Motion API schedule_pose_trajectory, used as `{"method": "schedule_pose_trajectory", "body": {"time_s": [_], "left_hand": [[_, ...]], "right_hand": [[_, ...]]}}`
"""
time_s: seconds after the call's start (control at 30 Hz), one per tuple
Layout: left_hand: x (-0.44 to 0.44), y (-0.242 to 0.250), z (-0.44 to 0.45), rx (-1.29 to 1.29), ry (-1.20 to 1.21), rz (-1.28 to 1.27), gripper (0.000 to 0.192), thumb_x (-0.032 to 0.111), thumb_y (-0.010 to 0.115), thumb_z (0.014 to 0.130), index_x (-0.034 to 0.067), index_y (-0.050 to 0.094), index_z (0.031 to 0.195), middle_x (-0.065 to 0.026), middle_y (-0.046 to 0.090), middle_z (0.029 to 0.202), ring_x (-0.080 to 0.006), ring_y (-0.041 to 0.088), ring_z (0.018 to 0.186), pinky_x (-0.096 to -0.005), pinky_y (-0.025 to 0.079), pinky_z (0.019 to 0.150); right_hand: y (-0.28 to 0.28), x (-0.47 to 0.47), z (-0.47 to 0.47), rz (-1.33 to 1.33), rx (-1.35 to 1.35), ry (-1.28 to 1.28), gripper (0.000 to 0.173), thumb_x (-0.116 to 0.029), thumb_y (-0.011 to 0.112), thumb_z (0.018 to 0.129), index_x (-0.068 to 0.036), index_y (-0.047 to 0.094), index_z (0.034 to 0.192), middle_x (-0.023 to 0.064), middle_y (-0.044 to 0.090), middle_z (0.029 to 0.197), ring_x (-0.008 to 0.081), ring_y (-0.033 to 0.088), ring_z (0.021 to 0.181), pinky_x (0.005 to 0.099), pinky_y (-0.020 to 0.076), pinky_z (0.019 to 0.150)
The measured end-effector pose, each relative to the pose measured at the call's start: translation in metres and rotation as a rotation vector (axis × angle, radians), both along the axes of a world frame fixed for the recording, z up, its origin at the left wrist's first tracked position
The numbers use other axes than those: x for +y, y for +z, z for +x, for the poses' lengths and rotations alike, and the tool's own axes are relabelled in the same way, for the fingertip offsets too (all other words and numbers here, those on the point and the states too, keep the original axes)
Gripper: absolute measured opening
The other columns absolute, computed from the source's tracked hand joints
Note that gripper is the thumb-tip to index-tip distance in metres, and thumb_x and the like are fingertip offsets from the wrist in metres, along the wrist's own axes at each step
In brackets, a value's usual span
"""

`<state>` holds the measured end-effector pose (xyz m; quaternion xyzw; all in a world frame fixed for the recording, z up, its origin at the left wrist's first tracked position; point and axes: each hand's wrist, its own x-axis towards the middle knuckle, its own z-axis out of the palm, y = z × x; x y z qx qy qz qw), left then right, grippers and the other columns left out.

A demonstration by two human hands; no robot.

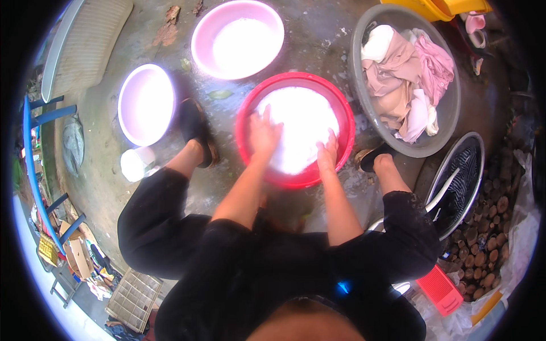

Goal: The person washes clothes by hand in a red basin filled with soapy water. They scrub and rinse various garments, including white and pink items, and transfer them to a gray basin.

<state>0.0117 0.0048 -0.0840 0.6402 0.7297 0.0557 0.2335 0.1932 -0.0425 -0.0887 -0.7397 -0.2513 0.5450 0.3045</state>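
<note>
A red plastic basin [295,184] stands on the wet floor between my feet. Its white contents [300,128] are washed out by glare, so I cannot tell whether they are suds, water or cloth. Over the left part of the basin, my left hand [264,135] is spread with the fingers pointing away from me. My right hand [327,152] is just inside the right rim, thumb and fingers apart. Nothing can be made out in either hand. Some fingertips fade into the bright white.
A pink basin [204,55] stands beyond the red one; a lilac basin [123,104] and a white cup [137,164] are left. At right, a grey tub [452,115] holds clothes [396,72], near a basin of dark striped cloth [463,174]. A red washboard [441,290] lies near stacked logs [477,255].
</note>
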Motion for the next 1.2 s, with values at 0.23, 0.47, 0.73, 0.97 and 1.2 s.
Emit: {"method": "schedule_pose_trajectory", "body": {"time_s": [0.23, 0.47, 0.73, 0.97, 1.2], "left_hand": [[-0.042, 0.032, 0.08, -0.848, 0.31, -0.196, 0.045, 0.038, 0.068, 0.081, -0.002, 0.067, 0.101, -0.0218, 0.068, 0.096, -0.0336, 0.067, 0.088, -0.0407, 0.052, 0.08], [0.008, 0.07, 0.065, -0.166, -0.171, -0.281, 0.049, 0.048, 0.053, 0.089, 0.002, 0.07, 0.082, -0.0198, 0.068, 0.08, -0.036, 0.066, 0.076, -0.0465, 0.052, 0.072], [0.03, 0.004, 0.003, -0.138, 0.13, -0.116, 0.053, 0.034, 0.067, 0.082, 0.014, 0.052, 0.128, -0.021, 0.052, 0.128, -0.0366, 0.055, 0.114, -0.0462, 0.047, 0.092], [-0.04, 0.047, 0.078, -0.66, -0.004, -0.153, 0.058, 0.043, 0.072, 0.076, 0.002, 0.061, 0.114, -0.0195, 0.061, 0.116, -0.0341, 0.058, 0.109, -0.0407, 0.045, 0.094], [0.031, 0.052, 0.032, -0.234, -0.201, -0.265, 0.042, 0.048, 0.059, 0.086, 0.009, 0.068, 0.098, -0.0155, 0.065, 0.109, -0.0329, 0.064, 0.098, -0.0426, 0.05, 0.083]], "right_hand": [[-0.002, 0.007, -0.007, -0.218, 0.937, -0.575, 0.042, -0.035, 0.046, 0.098, -0.006, 0.051, 0.128, 0.008, 0.059, 0.119, 0.0201, 0.055, 0.112, 0.036, 0.0461, 0.095], [0.008, 0.013, -0.01, -0.09, 0.67, -0.377, 0.039, -0.031, 0.046, 0.098, -0.005, 0.052, 0.126, 0.0087, 0.06, 0.116, 0.0204, 0.056, 0.108, 0.0329, 0.0469, 0.094], [0.035, 0.001, 0.01, -0.317, 0.577, -0.337, 0.057, -0.033, 0.058, 0.092, -0.01, 0.038, 0.139, 0.0104, 0.05, 0.127, 0.0316, 0.052, 0.113, 0.0543, 0.0479, 0.084], [-0.019, 0.019, 0.006, -0.227, 0.752, -0.448, 0.06, -0.05, 0.052, 0.093, -0.004, 0.046, 0.13, 0.0112, 0.059, 0.116, 0.026, 0.056, 0.107, 0.0396, 0.0459, 0.094], [0.01, 0.001, -0.003, -0.035, 0.67, -0.228, 0.038, -0.028, 0.048, 0.098, -0.003, 0.049, 0.126, 0.0125, 0.06, 0.113, 0.0234, 0.06, 0.104, 0.0403, 0.0519, 0.085]]}}
